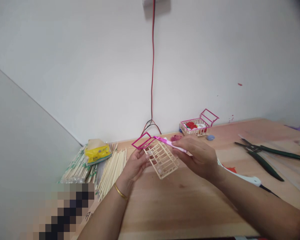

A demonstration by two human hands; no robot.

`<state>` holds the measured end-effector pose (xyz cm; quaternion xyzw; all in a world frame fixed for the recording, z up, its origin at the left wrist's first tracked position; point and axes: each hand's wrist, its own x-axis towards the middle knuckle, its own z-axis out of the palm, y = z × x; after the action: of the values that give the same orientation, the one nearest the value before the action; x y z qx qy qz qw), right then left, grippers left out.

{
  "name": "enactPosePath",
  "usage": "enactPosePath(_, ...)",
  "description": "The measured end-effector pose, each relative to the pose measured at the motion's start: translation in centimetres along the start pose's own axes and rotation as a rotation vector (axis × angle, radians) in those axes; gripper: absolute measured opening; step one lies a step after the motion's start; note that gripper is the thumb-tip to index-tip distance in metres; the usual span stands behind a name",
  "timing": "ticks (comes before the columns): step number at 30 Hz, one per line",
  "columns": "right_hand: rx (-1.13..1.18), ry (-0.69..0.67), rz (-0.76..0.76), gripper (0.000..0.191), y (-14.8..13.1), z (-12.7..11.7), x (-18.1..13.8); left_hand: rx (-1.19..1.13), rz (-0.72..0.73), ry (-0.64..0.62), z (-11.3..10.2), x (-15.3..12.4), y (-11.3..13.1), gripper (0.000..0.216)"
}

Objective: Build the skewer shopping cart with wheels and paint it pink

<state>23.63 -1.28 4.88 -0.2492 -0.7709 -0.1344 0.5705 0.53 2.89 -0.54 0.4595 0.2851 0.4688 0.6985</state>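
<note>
My left hand [137, 165] grips a small cart-like basket made of thin wooden sticks [163, 158] near its handle end. The handle frame [143, 141] is magenta, while the basket's slats are bare wood. My right hand [198, 155] is closed on a white toothbrush [173, 145] whose head end is stained magenta. The brush head lies close to the basket's top edge by the handle; whether it touches cannot be told. Both the basket and the brush are held above the wooden table [165, 206].
Behind stands another stick basket [196, 126] with red and white items inside. Bundles of sticks [112, 170] and a yellow tissue pack [98, 154] lie left. Green-handled cutters [267, 155] and a white-handled tool [250, 180] lie right. A red-black cable [153, 66] runs down the wall.
</note>
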Motion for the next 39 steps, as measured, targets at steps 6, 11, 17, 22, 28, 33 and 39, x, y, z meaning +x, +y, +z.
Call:
enactPosePath(6, 0.039, 0.002, -0.008, 0.024, -0.29, -0.26, 0.10, 0.002, 0.004, -0.007, -0.02, 0.01, -0.08, 0.050)
enactPosePath(11, 0.030, 0.006, -0.030, 0.028, -0.18, -0.13, -0.06, 0.003, 0.002, 0.006, 0.01, 0.10, -0.13, 0.050)
enactPosePath(17, 0.040, 0.003, -0.036, 0.031, -0.15, -0.24, -0.15, 0.004, 0.003, 0.018, -0.04, 0.08, -0.11, 0.049)
enactPosePath(22, 0.026, 0.020, -0.039, 0.027, -0.14, -0.22, 0.00, 0.008, 0.001, 0.013, -0.19, 0.05, -0.19, 0.047)
enactPosePath(28, 0.018, 0.004, -0.011, 0.026, -0.10, -0.23, 0.01, 0.013, 0.006, 0.001, -0.14, -0.01, -0.16, 0.047)
enactPosePath(33, 0.004, 0.008, -0.010, 0.024, -0.14, -0.27, 0.03, 0.004, 0.009, 0.003, -0.13, 0.01, -0.17, 0.046)
enactPosePath(39, 0.049, 0.015, 0.002, 0.026, -0.17, -0.34, -0.03, 0.014, 0.003, 0.002, -0.08, 0.00, -0.09, 0.047)
